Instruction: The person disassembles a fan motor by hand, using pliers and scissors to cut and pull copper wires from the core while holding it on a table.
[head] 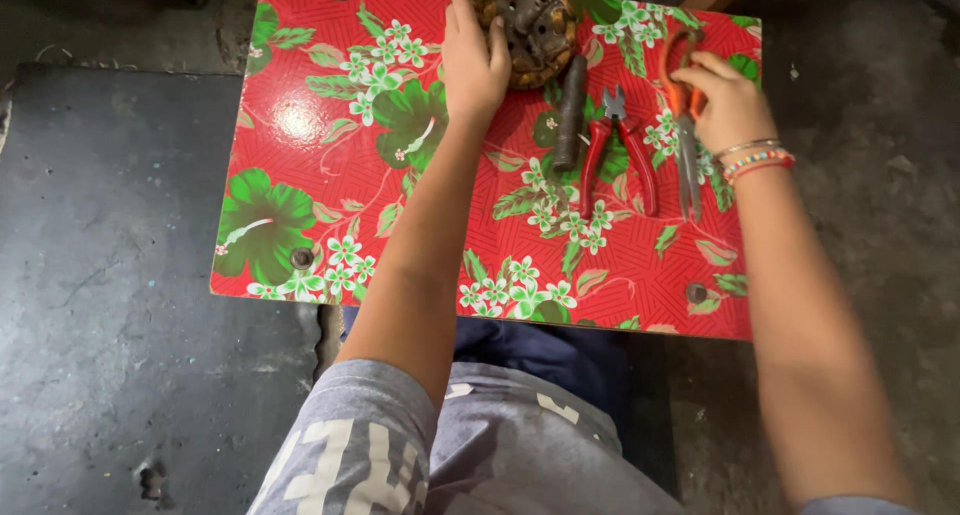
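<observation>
the left hand [472, 60] rests on the left edge of a round, rusty metal part [528, 23] wound with copper-coloured coils, its fingers curled against the rim in a loose grasp; the part sits at the far edge of a small table [300, 125] covered in red cloth with green leaves and white flowers. the right hand [728, 100], wearing beaded bracelets [757, 160] at the wrist, closes its fingers around the orange handles of a pair of scissors [685, 135] lying on the right side of the table, blades pointing toward the person. between the two hands lie a dark cylindrical tool handle [571, 115], just below the round part, and red-handled pliers [620, 150] beside it. the floor [110, 275] around is dark concrete.
</observation>
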